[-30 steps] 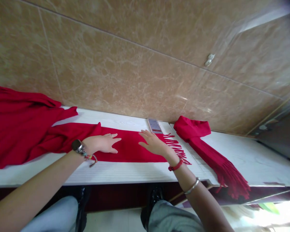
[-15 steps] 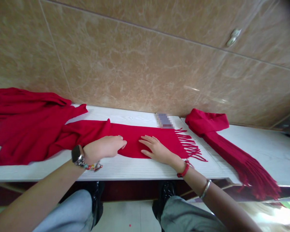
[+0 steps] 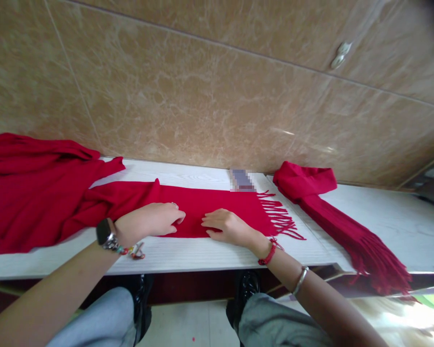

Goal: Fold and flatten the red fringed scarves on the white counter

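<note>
A red scarf (image 3: 193, 212) lies stretched flat along the white surface, its fringe at the right end. On its flat part rests my left hand (image 3: 154, 221), fingers bent downward and a small gap showing between thumb and index finger. My right hand (image 3: 229, 226) lies on the cloth nearer the fringe, with its fingers extended and slightly bent. Nothing shows lifted in either hand. Left of my hands the scarf bunches into loose folds and meets a larger heap of red cloth (image 3: 39, 193).
Another red fringed scarf (image 3: 311, 193), folded over at its top, lies to the right and hangs past the front edge. A blurred flat rectangular object (image 3: 242, 180) sits behind the stretched scarf. A brown marbled wall (image 3: 202, 96) borders the white bench-like surface (image 3: 202, 258).
My right hand has drawn slightly left and its fingers are more bent. My left hand's thumb now stands apart from its index finger. The whole view has shifted a little.
</note>
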Available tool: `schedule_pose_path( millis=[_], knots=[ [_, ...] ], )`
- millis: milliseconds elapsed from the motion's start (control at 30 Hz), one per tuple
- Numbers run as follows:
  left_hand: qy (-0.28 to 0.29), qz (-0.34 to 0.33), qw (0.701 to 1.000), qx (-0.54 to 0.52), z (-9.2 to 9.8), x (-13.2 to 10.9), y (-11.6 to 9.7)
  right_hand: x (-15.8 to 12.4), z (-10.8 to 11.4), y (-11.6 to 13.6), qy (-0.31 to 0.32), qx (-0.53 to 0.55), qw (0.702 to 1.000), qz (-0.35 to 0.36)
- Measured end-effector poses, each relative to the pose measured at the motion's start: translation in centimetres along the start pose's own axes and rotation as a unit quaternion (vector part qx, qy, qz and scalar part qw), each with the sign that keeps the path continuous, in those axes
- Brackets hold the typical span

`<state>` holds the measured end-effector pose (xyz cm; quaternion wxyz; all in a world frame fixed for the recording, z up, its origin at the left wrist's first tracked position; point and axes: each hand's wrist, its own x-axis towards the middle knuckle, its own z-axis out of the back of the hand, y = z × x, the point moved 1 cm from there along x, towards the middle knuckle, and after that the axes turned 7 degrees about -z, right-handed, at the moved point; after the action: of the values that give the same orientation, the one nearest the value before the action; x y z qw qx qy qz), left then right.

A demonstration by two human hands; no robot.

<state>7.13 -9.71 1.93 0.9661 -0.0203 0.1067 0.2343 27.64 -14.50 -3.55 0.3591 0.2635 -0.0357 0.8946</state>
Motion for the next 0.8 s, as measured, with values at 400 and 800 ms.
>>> schedule_pose_path(
  millis=[400,800],
  knots=[
    [0.009,0.017,1.000,0.017,0.0,-0.5,-0.2,-0.3,-0.1,-0.1,0.008,-0.026,1.000,-0.008],
    [-0.034,-0.022,0.999,0.027,-0.3,0.0,0.6,-0.4,-0.3,-0.2,-0.018,-0.015,0.998,-0.056]
  ],
)
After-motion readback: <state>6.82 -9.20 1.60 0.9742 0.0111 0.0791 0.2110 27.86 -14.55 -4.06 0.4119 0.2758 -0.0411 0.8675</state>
